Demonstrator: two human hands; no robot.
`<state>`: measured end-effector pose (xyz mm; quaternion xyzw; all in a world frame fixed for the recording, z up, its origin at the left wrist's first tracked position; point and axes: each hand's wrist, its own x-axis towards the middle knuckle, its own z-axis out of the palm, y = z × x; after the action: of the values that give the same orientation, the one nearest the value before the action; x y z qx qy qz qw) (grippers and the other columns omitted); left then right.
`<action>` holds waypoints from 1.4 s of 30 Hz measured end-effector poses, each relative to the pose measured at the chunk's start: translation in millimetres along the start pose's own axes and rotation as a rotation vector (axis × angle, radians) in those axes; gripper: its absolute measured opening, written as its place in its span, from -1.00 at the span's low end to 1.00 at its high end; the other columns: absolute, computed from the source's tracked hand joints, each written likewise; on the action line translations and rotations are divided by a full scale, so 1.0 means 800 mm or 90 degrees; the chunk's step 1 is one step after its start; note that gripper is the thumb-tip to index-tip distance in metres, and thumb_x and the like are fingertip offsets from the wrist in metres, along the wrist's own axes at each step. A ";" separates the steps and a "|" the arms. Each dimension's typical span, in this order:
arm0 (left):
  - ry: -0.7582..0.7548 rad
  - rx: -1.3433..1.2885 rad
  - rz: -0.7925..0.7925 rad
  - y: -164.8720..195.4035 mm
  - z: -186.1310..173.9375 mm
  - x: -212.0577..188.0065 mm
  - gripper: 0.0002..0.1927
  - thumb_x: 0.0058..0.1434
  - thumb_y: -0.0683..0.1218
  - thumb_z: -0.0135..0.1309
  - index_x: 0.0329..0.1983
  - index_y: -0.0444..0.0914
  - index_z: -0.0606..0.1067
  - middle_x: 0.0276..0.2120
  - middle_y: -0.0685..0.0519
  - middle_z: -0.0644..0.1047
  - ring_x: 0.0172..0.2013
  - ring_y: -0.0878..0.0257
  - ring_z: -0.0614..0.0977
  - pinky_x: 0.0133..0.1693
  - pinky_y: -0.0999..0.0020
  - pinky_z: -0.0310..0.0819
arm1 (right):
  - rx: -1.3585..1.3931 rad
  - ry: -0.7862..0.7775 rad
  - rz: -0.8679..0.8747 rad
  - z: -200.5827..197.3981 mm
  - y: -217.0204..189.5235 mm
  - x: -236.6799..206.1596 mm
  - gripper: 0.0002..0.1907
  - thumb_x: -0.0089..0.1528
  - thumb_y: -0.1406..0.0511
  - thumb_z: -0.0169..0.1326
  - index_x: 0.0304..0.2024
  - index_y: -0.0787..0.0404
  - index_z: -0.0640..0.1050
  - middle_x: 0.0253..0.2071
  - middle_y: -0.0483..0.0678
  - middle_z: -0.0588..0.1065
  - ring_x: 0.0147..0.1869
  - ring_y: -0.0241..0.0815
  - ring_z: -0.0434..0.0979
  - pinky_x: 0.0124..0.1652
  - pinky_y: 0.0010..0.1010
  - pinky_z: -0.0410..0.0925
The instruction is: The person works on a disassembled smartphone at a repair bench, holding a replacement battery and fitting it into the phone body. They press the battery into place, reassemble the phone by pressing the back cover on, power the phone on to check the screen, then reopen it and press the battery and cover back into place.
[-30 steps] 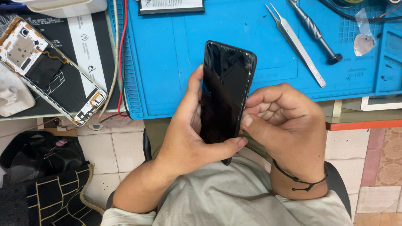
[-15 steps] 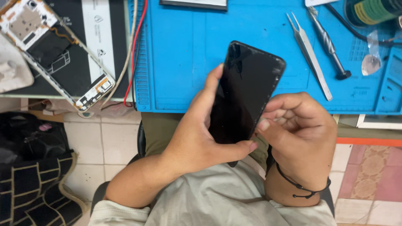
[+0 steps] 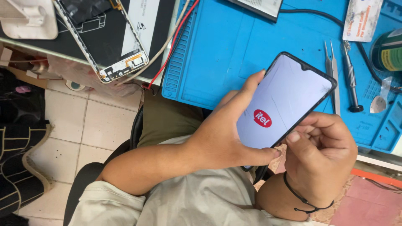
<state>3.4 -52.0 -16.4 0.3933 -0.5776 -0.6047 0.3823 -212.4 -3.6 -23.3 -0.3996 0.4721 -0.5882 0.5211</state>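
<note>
Both hands grip the lit black smartphone (image 3: pixel 284 102) with a red oval logo: left hand (image 3: pixel 226 134) wraps around it, right hand (image 3: pixel 322 150) pinches its edge above the blue silicone mat (image 3: pixel 234 50).

Even, fairly bright, diffuse light fills the head view, so the blue work mat (image 3: pixel 217 54) and tiled floor (image 3: pixel 100 121) show only soft, faint shadows. The brightest patch is the lit screen of the smartphone (image 3: pixel 284 102), a pale glow in which fine cracks stand out, while the left hand (image 3: pixel 226 138) throws a soft shadow under its thumb. Focus is sharp at the centre, but the dark bag (image 3: pixel 21 142) at the left edge sinks into murky shade.
</note>
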 end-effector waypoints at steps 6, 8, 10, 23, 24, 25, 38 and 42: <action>0.061 0.021 0.015 0.006 0.008 -0.009 0.22 0.01 0.01 0.43 0.61 -0.35 -0.03 0.19 -0.20 0.43 0.28 0.02 0.46 0.38 0.22 0.35 | 0.031 -0.008 -0.008 0.007 -0.002 -0.003 -0.82 0.37 0.64 0.04 0.01 0.48 0.45 -0.15 0.10 0.55 -0.14 -0.23 0.59 -0.07 -0.48 0.48; 0.087 0.045 0.036 0.007 0.006 -0.010 0.22 0.03 0.04 0.45 0.59 -0.37 -0.04 0.19 -0.19 0.43 0.27 0.05 0.45 0.39 0.23 0.35 | 0.043 0.001 -0.016 0.013 -0.002 -0.002 -0.76 0.33 0.61 0.02 0.06 0.47 0.46 -0.15 0.11 0.56 -0.15 -0.24 0.58 -0.08 -0.47 0.48; 0.107 0.067 0.047 0.010 0.007 -0.012 0.24 0.05 0.08 0.46 0.59 -0.38 -0.06 0.22 -0.17 0.43 0.29 0.07 0.42 0.39 0.24 0.35 | 0.023 0.006 -0.018 0.019 -0.005 0.002 -0.65 0.29 0.60 0.01 0.15 0.45 0.44 -0.10 0.10 0.54 -0.15 -0.26 0.55 -0.11 -0.51 0.44; -0.064 -0.380 0.051 -0.017 -0.036 0.032 -0.33 0.57 -0.31 0.01 0.63 -0.21 0.03 0.05 0.01 0.42 -0.06 0.38 0.50 0.11 0.48 0.48 | 0.087 -0.071 0.016 0.012 0.016 0.052 -0.48 0.44 0.60 0.03 0.44 0.38 0.30 0.12 0.30 0.54 0.13 -0.01 0.62 0.09 -0.29 0.48; -0.066 -0.376 0.055 -0.018 -0.038 0.036 -0.34 0.57 -0.32 0.00 0.62 -0.19 0.03 0.06 0.00 0.43 -0.05 0.38 0.51 0.12 0.48 0.49 | 0.090 -0.072 0.011 0.011 0.017 0.053 -0.48 0.43 0.60 0.04 0.43 0.38 0.30 0.13 0.29 0.53 0.14 -0.01 0.61 0.10 -0.27 0.49; -0.064 -0.369 0.055 -0.019 -0.038 0.038 -0.34 0.56 -0.32 0.00 0.62 -0.19 0.04 0.06 0.00 0.43 -0.03 0.38 0.52 0.12 0.48 0.50 | 0.092 -0.073 0.005 0.010 0.018 0.055 -0.48 0.43 0.60 0.05 0.43 0.37 0.30 0.14 0.28 0.53 0.16 -0.01 0.61 0.11 -0.26 0.49; -0.023 -0.317 0.023 -0.015 -0.030 0.047 -0.31 0.47 -0.31 0.05 0.61 -0.23 0.12 0.13 -0.04 0.45 0.07 0.28 0.57 0.15 0.37 0.52 | 0.092 -0.043 -0.020 0.010 0.020 0.056 -0.43 0.33 0.61 0.08 0.39 0.40 0.34 0.16 0.19 0.52 0.20 -0.06 0.58 0.17 -0.29 0.46; -0.017 -0.297 0.007 -0.011 -0.029 0.047 -0.31 0.44 -0.30 0.05 0.59 -0.25 0.13 0.13 -0.05 0.44 0.09 0.22 0.59 0.16 0.32 0.53 | 0.094 -0.038 -0.001 0.008 0.018 0.057 -0.41 0.31 0.61 0.07 0.40 0.40 0.34 0.17 0.19 0.54 0.24 -0.06 0.59 0.20 -0.29 0.46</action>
<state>9.8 -95.7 -26.9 0.2830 -0.4296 -0.7249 0.4582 -208.9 -49.6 -37.1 -0.3780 0.4113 -0.6097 0.5623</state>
